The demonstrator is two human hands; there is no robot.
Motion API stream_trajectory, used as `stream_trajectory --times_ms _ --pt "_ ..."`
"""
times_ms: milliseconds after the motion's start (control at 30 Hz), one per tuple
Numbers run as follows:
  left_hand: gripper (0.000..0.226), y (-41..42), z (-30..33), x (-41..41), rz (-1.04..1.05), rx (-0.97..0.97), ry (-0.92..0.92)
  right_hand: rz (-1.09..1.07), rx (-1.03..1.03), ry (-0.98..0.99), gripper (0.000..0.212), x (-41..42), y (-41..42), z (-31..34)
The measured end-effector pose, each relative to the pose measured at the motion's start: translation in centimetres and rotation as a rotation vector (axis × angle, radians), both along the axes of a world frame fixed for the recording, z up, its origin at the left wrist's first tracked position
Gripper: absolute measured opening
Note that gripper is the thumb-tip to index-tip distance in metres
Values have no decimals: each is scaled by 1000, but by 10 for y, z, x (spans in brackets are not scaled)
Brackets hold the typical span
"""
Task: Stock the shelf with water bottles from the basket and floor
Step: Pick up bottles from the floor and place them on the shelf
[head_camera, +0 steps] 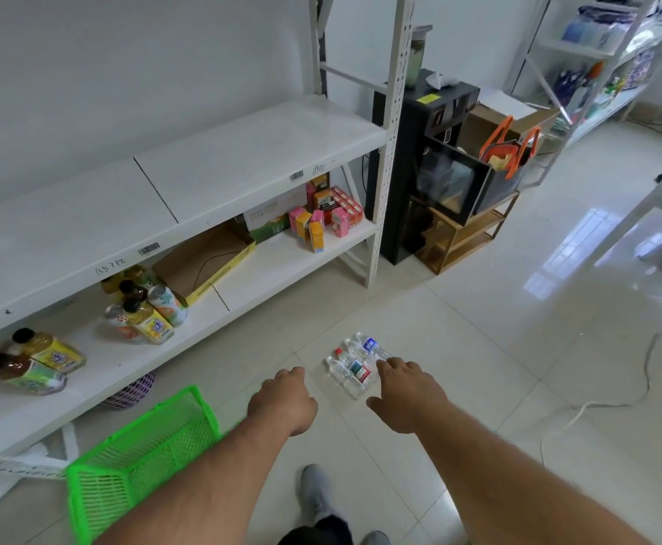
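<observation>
Several clear water bottles (355, 365) lie side by side on the tiled floor, one with a red-and-green label, one with a blue label. My right hand (404, 391) hovers just right of them, fingers spread over the nearest bottle, holding nothing. My left hand (284, 399) is a little left of the bottles, fingers curled downward and empty. A green plastic basket (140, 458) stands on the floor at lower left, seemingly with nothing in it. The white metal shelf (219, 159) runs along the wall, its middle board bare.
The shelf's lower board (282, 257) holds juice bottles, cans, a cardboard tray and small drink cartons. A purple basket (132, 393) sits under it. A black cabinet (420, 159) and wooden rack stand right of the shelf. A white cable (612, 403) trails across the floor.
</observation>
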State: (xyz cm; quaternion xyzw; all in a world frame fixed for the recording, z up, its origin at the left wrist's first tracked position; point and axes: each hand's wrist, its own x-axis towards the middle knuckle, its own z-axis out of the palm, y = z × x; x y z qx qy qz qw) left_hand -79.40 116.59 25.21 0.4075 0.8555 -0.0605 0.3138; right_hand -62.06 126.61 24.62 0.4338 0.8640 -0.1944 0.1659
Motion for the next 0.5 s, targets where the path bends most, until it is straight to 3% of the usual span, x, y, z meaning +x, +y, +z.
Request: stream_trajectory --times_ms 500 --pt "58 105 -74 -67 221 -15 -160 175 -22 -149 64 -79 130 -42"
